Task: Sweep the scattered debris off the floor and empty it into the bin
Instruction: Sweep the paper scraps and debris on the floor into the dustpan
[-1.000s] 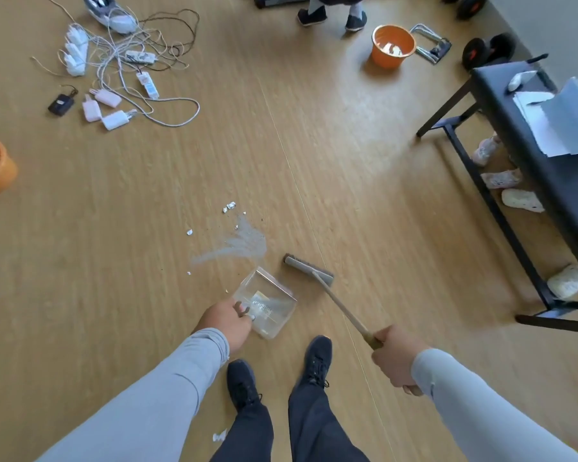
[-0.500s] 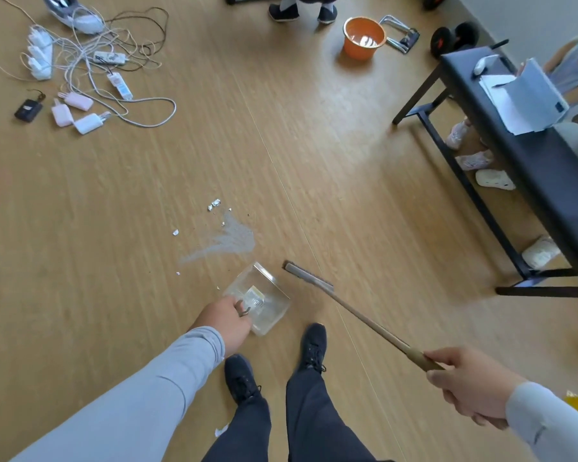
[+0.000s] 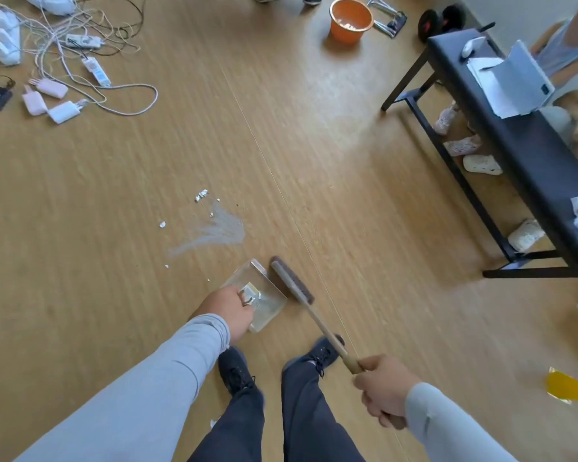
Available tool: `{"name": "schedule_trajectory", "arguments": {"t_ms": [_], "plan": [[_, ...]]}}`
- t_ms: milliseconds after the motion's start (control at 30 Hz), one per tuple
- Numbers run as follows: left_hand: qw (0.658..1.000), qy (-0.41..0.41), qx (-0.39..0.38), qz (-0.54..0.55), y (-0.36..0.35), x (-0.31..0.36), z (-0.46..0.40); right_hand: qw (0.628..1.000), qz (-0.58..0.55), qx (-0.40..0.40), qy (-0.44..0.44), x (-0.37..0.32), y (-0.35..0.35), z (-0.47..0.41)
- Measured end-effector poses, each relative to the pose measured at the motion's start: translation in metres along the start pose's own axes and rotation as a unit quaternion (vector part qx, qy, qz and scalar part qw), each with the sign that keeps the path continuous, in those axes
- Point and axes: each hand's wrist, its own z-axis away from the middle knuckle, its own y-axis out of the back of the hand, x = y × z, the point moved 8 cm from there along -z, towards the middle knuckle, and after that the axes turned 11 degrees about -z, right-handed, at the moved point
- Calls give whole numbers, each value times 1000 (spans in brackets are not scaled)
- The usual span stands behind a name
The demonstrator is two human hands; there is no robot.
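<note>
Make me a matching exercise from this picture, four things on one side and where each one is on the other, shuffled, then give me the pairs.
Things:
1. clear plastic dustpan
2. wooden-handled brush
3. orange plastic bucket
4. white paper scraps

Places:
A. on the floor beyond the grey smear
B. gripped by the right hand
C. far across the floor, near the dumbbell
D. held by the left hand

Pairs: 1-D, 2-B, 3-C, 4-A
</note>
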Motion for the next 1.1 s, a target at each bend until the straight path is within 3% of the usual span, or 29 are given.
{"name": "schedule_trajectory", "arguments": {"t_ms": [200,467,600,900,1100], "plan": [[1000,-5,1,-7,1,2,-1,993,-115,-21,33,15,87,56],[998,-40,-20,-40,-1,25,3,976,-142,164,33,22,129,21],[990,-79,-39,-107,-4,47,3,965,-168,200,-8,29,129,-23],[988,-79,-29,-127,-4,63,-5,985,-155,59,-38,52,50,-14],[987,-77,-46,-137,7,51,3,964,-266,-4,9,52,78,37]]}}
